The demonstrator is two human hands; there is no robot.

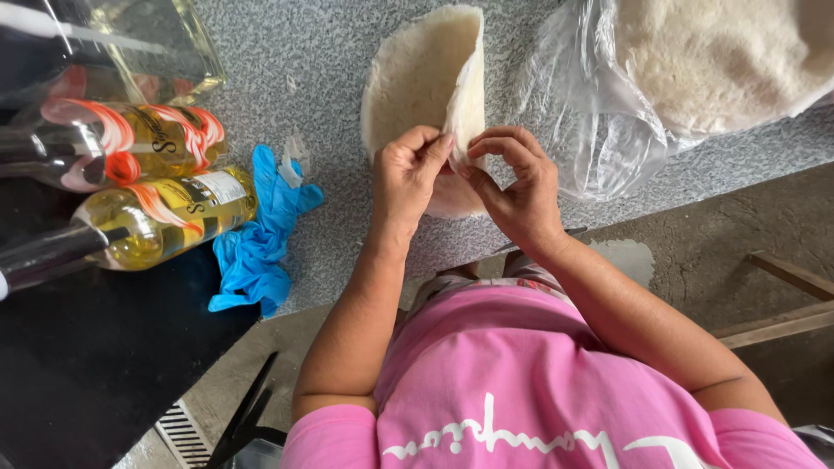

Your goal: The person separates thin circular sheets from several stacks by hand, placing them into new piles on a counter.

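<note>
A round white flatbread (pixel 417 78) lies on the speckled grey counter (pixel 313 69), its right side folded up and over. My left hand (pixel 408 178) and my right hand (pixel 517 187) meet at the near edge of the fold. Both pinch the lifted flap of the flatbread between thumb and fingers. The part of the flatbread under my hands is hidden.
A clear plastic bag (pixel 599 113) with a stack of white flatbreads (pixel 712 52) lies at the right. Two bottles of yellow liquid (pixel 148 217) lie at the left beside a crumpled blue glove (pixel 261 234). The counter's edge runs just in front of my body.
</note>
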